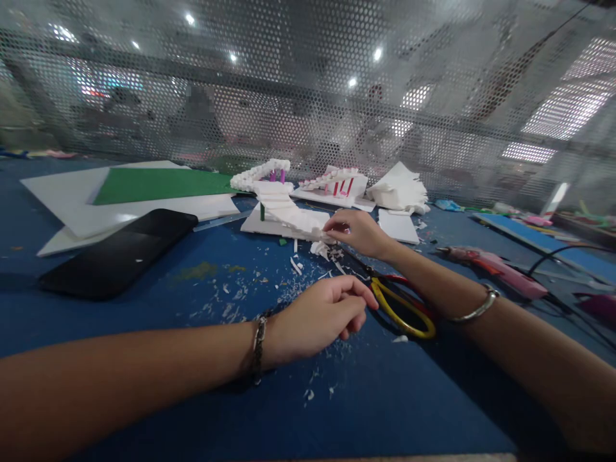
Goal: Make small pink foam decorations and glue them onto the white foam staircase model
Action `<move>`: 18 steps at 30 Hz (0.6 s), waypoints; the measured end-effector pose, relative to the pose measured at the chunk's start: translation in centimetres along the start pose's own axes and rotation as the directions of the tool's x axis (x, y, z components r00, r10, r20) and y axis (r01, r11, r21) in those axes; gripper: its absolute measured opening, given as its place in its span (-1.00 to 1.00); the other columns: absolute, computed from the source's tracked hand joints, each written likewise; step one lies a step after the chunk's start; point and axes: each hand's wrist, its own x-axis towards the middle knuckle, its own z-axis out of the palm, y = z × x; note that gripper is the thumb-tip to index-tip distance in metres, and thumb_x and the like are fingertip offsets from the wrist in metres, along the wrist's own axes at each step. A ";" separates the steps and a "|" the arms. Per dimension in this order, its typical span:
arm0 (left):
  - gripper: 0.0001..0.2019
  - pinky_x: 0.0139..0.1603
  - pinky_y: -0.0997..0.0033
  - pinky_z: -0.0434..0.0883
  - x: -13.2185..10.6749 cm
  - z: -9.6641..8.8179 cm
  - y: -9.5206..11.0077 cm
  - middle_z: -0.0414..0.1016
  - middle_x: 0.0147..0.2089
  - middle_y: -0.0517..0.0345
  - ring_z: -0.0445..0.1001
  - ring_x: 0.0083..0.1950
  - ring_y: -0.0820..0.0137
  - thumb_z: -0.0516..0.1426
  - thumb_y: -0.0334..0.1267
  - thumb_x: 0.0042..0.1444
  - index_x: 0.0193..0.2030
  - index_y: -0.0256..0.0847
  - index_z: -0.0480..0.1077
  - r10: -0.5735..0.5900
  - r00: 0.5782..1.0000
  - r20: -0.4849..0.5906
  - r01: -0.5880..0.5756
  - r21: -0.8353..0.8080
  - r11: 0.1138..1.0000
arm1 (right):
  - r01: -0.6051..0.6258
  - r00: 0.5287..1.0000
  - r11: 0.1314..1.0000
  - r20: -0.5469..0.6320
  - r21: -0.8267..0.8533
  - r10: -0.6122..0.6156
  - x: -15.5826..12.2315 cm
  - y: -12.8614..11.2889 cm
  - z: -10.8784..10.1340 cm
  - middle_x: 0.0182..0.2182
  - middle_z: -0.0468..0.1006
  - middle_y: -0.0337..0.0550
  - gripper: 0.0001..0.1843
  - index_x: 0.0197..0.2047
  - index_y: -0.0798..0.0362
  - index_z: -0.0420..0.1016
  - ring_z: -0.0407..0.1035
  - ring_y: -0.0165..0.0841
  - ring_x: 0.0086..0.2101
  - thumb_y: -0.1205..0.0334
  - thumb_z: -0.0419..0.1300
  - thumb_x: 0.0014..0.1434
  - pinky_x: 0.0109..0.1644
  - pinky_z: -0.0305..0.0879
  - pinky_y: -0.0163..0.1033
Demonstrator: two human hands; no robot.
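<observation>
My left hand (321, 316) rests on the blue table (144, 301) with its fingers loosely curled; nothing shows in them. Beside it lie scissors (402, 301) with yellow and red handles. My right hand (359, 232) reaches forward, its fingertips pinched at the lower end of a white foam staircase model (283, 208). Small white foam scraps (298, 263) lie scattered between the two hands. Both wrists wear bracelets.
A black phone (120, 253) lies at the left, near white boards and a green sheet (158, 184). Behind stand another foam model (334, 183) and a stack of white pieces (402, 189). A pink glue gun (491, 264) with cable lies right. A perforated screen (308, 83) closes the back.
</observation>
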 end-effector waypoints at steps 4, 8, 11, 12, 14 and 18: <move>-0.81 -0.66 0.60 0.03 0.0 0.0 0.0 0.14 -0.67 0.36 0.07 -0.66 0.62 -0.11 -0.51 -0.04 -0.50 -0.24 0.25 0.011 1.000 0.006 -0.011 -0.001 1.000 | 0.001 1.000 1.000 -0.011 -0.012 -0.001 0.0 -0.2 -0.3 -0.32 0.42 -0.19 -0.80 -0.24 0.16 0.35 0.34 -0.45 -0.37 0.20 0.04 0.13 -0.30 0.30 -0.22; -0.83 -0.67 0.60 0.02 0.0 -0.1 0.0 0.15 -0.67 0.36 0.08 -0.65 0.61 -0.10 -0.49 -0.02 -0.49 -0.24 0.25 0.002 1.000 0.006 -0.002 0.020 1.000 | -0.013 0.997 1.000 -0.076 -0.015 0.012 0.1 -0.3 -0.8 -0.36 0.42 -0.21 -0.81 -0.28 0.16 0.36 0.34 -0.45 -0.36 0.22 0.02 0.14 -0.28 0.29 -0.21; -0.82 -0.67 0.61 0.02 0.0 -0.1 0.0 0.14 -0.67 0.36 0.08 -0.66 0.62 -0.11 -0.49 -0.02 -0.50 -0.25 0.24 -0.001 1.000 0.002 0.001 0.021 1.000 | -0.001 0.997 1.000 -0.077 -0.009 0.001 0.1 -0.3 -0.8 -0.33 0.42 -0.19 -0.81 -0.25 0.16 0.35 0.34 -0.43 -0.34 0.22 0.03 0.14 -0.27 0.29 -0.20; -0.83 -0.68 0.61 0.00 0.0 0.0 0.1 0.14 -0.67 0.36 0.07 -0.66 0.62 -0.11 -0.49 -0.02 -0.50 -0.25 0.24 -0.006 1.000 -0.002 0.006 0.022 1.000 | 0.007 0.998 1.000 -0.062 -0.007 -0.008 0.1 -0.3 -0.7 -0.31 0.42 -0.19 -0.80 -0.23 0.16 0.35 0.34 -0.43 -0.34 0.22 0.03 0.13 -0.27 0.30 -0.20; -0.83 -0.69 0.61 -0.02 -0.1 0.0 0.1 0.14 -0.67 0.36 0.06 -0.66 0.62 -0.12 -0.49 -0.01 -0.49 -0.24 0.23 -0.017 1.000 -0.015 0.017 0.024 1.000 | 0.025 0.999 1.000 -0.029 -0.002 -0.025 0.1 -0.3 -0.3 -0.28 0.41 -0.17 -0.78 -0.20 0.15 0.34 0.34 -0.42 -0.33 0.21 0.04 0.13 -0.28 0.30 -0.20; -0.84 -0.68 0.61 0.01 -0.1 0.0 0.1 0.13 -0.67 0.37 0.05 -0.66 0.62 -0.11 -0.48 -0.02 -0.49 -0.25 0.22 -0.026 0.999 -0.033 0.026 0.013 1.000 | 0.050 0.999 0.999 0.005 0.009 -0.050 0.1 -0.3 0.1 -0.22 0.39 -0.14 -0.75 -0.14 0.14 0.31 0.34 -0.40 -0.30 0.20 0.03 0.14 -0.26 0.30 -0.18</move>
